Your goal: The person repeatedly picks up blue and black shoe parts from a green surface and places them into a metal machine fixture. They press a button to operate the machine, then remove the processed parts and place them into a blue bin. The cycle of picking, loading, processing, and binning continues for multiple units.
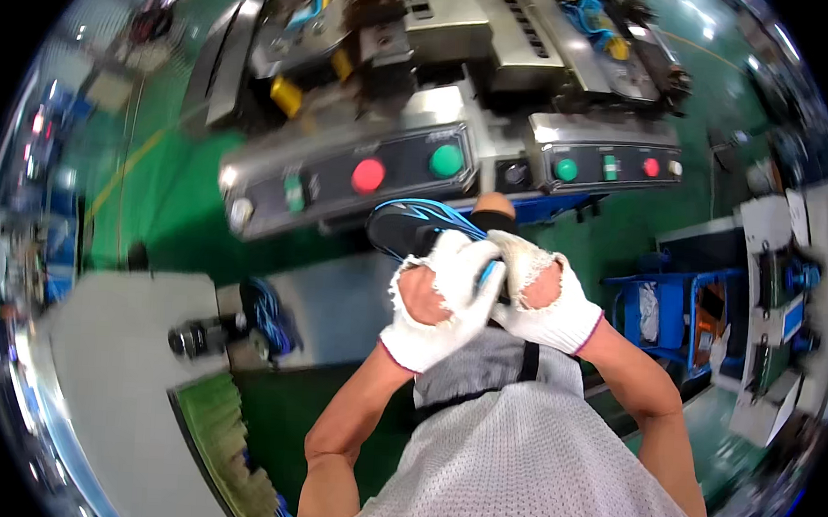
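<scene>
My left hand and my right hand meet in front of my body, both in white knit gloves torn open over the backs. The left hand's fingers are closed on a black oval piece with blue strands, which sticks out to the left beyond the glove. Its exact kind is unclear. Right-hand fingers curl in against the left glove, and what they grip is hidden. A bit of blue shows between the two gloves. Behind them is a rounded tan tip, partly covered.
Ahead stands a metal machine with a left control box and a right control box, bearing red and green buttons. On the left, a black cylindrical part lies beside coiled blue cable on a grey table. Blue bins stand right.
</scene>
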The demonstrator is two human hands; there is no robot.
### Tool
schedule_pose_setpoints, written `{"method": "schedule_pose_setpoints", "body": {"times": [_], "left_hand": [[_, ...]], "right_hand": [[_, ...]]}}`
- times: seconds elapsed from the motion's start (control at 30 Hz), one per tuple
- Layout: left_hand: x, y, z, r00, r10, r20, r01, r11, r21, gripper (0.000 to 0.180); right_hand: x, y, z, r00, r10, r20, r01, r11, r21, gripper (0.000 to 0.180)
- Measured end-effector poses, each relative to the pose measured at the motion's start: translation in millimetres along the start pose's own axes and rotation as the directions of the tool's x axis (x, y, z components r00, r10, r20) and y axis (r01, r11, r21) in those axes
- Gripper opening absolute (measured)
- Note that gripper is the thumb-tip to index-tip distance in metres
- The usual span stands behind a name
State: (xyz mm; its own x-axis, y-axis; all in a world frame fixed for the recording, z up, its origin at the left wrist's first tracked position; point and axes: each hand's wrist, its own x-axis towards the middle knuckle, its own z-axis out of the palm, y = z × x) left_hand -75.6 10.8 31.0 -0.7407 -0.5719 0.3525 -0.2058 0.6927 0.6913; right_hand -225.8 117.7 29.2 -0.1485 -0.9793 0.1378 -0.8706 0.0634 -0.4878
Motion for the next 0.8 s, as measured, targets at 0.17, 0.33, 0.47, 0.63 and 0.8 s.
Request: {"method": "schedule_pose_setpoints", "body": {"times": [0.17,0.33,0.47,0.63,0.8], "left_hand": [[133.0,74.7,52.1,0.850,0.503,0.157,-0.476,0.861,-0.179,0.056],[284.9,41.4,107.7,0.886,0.462,-0.033,-0.463,0.885,-0.038,0.062],[406.1,-11.1,167.4,0.995,0.093,0.044,-0.094,0.995,0.027,0.080],[509.5,-15.6,255.5,0.996,-0.047,0.073,0.043,0.997,0.062,0.069],[565.2,-68.7,328.7,0.989,-0.143,-0.037,0.144,0.990,0.012,0.049]], "right_hand": [[-87.5,103.7,-46.2,0.862,0.491,0.125,-0.495,0.760,0.421,0.063],[-166.9,133.3,-4.7,0.527,0.849,-0.035,-0.117,0.113,0.987,0.083],[-176.8,161.0,-6.0,0.557,0.830,-0.025,-0.079,0.083,0.993,0.110],[-232.2,203.8,40.7,0.374,0.878,0.300,-0.306,-0.188,0.933,0.032],[-282.4,213.6,87.1,0.368,0.916,0.163,-0.412,0.003,0.911,0.019]]}}
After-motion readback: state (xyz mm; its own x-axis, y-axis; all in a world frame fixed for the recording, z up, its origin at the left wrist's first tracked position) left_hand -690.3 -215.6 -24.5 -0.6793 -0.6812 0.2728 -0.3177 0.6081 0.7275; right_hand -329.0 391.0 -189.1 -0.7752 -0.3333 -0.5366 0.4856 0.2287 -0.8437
